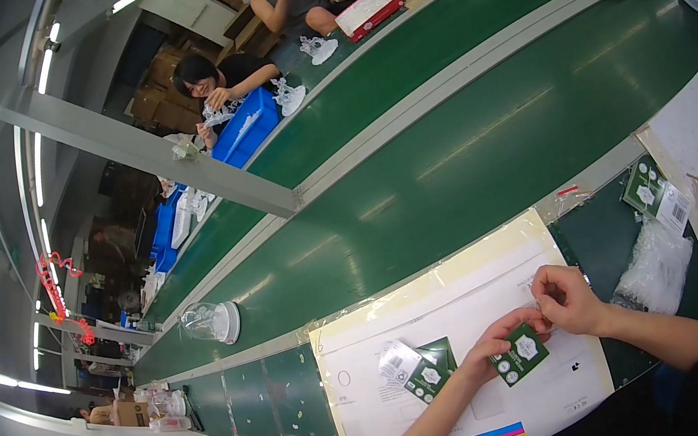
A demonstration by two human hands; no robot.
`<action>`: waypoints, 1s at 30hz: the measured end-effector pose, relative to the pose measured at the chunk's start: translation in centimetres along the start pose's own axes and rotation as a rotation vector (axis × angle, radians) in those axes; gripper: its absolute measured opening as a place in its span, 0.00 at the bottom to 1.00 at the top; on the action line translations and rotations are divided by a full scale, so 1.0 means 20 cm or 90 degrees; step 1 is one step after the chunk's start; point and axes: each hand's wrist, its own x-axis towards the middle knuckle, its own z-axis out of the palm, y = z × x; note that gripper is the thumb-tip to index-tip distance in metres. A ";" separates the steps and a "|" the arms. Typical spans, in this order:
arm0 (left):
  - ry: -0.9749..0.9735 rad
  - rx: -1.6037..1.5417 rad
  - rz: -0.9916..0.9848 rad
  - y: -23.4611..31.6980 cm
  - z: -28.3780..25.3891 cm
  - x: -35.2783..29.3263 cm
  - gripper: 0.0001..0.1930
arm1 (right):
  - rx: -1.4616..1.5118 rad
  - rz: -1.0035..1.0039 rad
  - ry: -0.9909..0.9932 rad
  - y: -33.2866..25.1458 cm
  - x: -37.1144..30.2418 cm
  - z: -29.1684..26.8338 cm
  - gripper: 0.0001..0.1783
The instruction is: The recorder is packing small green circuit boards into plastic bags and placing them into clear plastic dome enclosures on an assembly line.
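Observation:
In my left hand is a green and white printed card, held by its upper edge above the large white paper sheet. My right hand is close beside it, its fingers curled into a pinch near the left fingertips. Whatever the right fingers hold, if anything, is too small to make out. To the left of my left hand, a few more green and white cards lie overlapping on the sheet, one of them showing a silvery-white side with a barcode.
Clear plastic bags lie right of the sheet, below another pack of green cards. A clear dome on a white base sits on the green conveyor belt. Across it, two people work near a blue bin and a red-rimmed tray.

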 end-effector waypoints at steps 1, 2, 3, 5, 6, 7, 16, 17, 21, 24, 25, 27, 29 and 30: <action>0.001 -0.001 -0.002 0.00 0.00 0.00 0.38 | 0.001 -0.002 -0.003 0.00 0.00 0.00 0.02; 0.001 -0.001 -0.002 0.00 0.00 0.00 0.38 | 0.001 -0.001 -0.003 -0.01 0.00 0.00 0.02; -0.001 -0.001 0.000 0.00 0.00 0.00 0.38 | -0.005 -0.001 -0.002 -0.02 0.00 0.00 0.02; -0.003 -0.001 0.001 0.00 0.00 0.00 0.38 | -0.012 0.000 0.000 -0.03 0.00 0.00 0.02; 0.001 -0.001 -0.002 0.00 0.01 0.00 0.38 | -0.005 -0.001 0.000 -0.03 0.00 0.00 0.02; 0.005 -0.002 -0.005 0.00 0.01 0.00 0.38 | 0.001 -0.002 -0.001 -0.03 0.00 0.00 0.02; -0.002 0.001 0.004 0.00 0.00 0.00 0.37 | 0.024 0.016 -0.008 -0.05 0.00 0.00 0.02; -0.002 0.000 0.004 0.00 0.01 0.00 0.37 | 0.024 0.016 -0.008 -0.04 0.00 0.00 0.02; -0.016 0.006 0.024 0.00 0.02 0.01 0.35 | 0.015 0.008 -0.014 -0.03 0.00 0.00 0.02; -0.014 0.005 0.022 0.00 0.03 0.01 0.35 | 0.018 0.011 -0.016 -0.03 0.00 0.00 0.02; -0.012 0.004 0.019 0.01 0.03 0.01 0.35 | 0.022 0.012 -0.018 -0.03 0.00 0.00 0.02; -0.014 0.003 0.022 0.00 0.02 0.01 0.35 | 0.022 0.009 -0.017 -0.03 0.01 0.00 0.02; -0.017 0.001 0.025 0.00 0.02 0.00 0.35 | 0.021 0.006 -0.017 -0.03 0.01 0.00 0.02; -0.014 0.001 0.022 0.00 0.02 0.00 0.35 | 0.016 0.001 -0.021 -0.03 0.01 0.00 0.02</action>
